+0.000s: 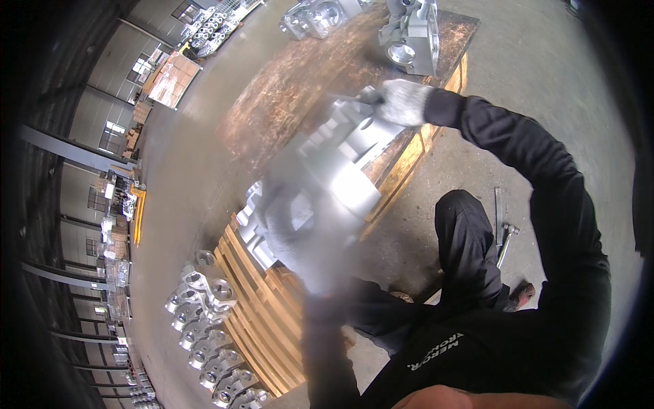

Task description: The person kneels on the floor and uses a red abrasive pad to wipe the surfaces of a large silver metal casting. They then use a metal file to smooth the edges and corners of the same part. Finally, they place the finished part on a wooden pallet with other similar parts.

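Observation:
A large silver metal casting (351, 184) lies slantwise across the near end of a worn wooden work table (272, 102), its lower end reaching over the slatted pallet. My right hand (403, 103), in a pale grey work glove, is closed around the casting's far end. Toward the casting's near end is my left hand (289, 235), also gloved. A hazy smear hides its fingers, so its grip does not show. Both of my arms are in dark sleeves.
More silver castings (412, 41) stand at the table's far end. A wooden slatted pallet (262, 310) sits at lower left, with several castings (204, 334) on the floor beside it. A ratchet-like tool (507, 242) and a flat metal bar (499, 211) lie near my knee (463, 218).

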`<action>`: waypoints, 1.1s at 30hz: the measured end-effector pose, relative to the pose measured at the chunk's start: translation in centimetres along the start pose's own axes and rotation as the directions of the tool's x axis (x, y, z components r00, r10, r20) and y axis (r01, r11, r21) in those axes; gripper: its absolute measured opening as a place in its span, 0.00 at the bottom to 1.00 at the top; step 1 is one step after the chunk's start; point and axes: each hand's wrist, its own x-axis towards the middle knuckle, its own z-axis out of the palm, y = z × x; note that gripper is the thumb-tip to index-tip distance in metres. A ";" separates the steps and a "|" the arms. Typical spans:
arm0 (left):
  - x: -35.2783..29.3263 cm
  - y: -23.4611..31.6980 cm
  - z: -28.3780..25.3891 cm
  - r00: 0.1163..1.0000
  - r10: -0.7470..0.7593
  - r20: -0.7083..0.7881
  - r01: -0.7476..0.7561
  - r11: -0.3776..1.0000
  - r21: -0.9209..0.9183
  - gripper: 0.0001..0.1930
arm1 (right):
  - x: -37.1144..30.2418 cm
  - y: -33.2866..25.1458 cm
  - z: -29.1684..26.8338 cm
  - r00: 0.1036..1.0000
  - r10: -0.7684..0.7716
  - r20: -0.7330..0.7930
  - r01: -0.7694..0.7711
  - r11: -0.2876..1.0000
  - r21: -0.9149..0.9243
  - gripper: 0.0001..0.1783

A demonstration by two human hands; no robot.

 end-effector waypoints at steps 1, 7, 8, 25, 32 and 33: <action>-0.1 0.1 -0.1 0.999 -0.028 0.019 0.028 0.999 0.032 0.16 | -0.5 -0.2 0.1 0.998 -0.052 0.043 0.059 0.979 -0.197 0.18; 0.7 -0.7 0.0 1.000 0.007 0.002 -0.007 1.000 -0.030 0.18 | -0.4 0.5 -1.1 0.985 -0.159 -0.064 0.151 0.983 -0.107 0.18; 0.8 -0.9 0.0 0.999 -0.051 -0.003 0.051 0.997 -0.066 0.18 | 0.0 0.4 -1.5 0.981 -0.195 -0.026 0.190 0.974 -0.127 0.19; -0.1 -1.0 0.6 0.994 -0.085 -0.064 0.082 0.995 -0.053 0.15 | 4.6 -4.1 -2.7 0.900 -0.191 0.392 0.214 0.977 -0.015 0.16; -2.0 0.2 1.0 0.973 0.209 -0.098 -0.204 0.977 0.063 0.16 | 2.3 -4.8 -0.3 0.973 0.018 0.230 -0.027 0.999 0.035 0.26; -2.1 0.4 1.1 0.980 0.164 -0.112 -0.160 0.986 0.047 0.15 | 2.0 -4.4 0.1 0.985 -0.051 0.164 0.039 0.996 0.078 0.27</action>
